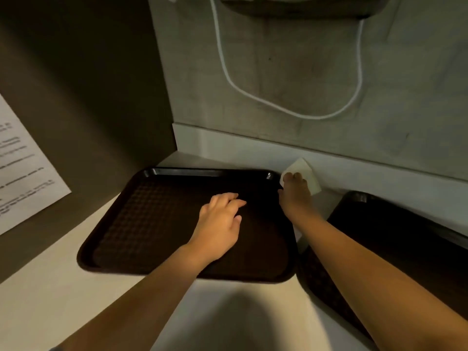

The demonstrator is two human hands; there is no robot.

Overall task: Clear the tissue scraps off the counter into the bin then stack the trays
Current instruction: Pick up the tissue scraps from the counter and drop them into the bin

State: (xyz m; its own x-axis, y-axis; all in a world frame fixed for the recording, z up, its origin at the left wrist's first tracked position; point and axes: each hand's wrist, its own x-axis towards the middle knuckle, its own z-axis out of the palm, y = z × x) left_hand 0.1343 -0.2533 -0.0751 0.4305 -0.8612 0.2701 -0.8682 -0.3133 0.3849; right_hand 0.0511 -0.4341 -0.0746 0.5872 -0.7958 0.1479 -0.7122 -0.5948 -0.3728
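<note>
A dark brown tray [152,224] lies on the white counter [63,287] in the corner. My left hand [220,221] rests on the tray's inside with fingers spread and relaxed. A second dark tray [395,231] lies to the right, partly under my right forearm. A white tissue scrap [307,173] lies on the counter against the back wall, between the two trays. My right hand [295,192] reaches over it, with fingertips on the scrap; whether they pinch it is hidden by the back of the hand.
A grey wall [291,72] rises behind the counter with a looping white cable [228,77] and a dark wall-mounted unit [298,6] above. A dark side wall on the left carries a printed paper sheet [22,171]. No bin is in view.
</note>
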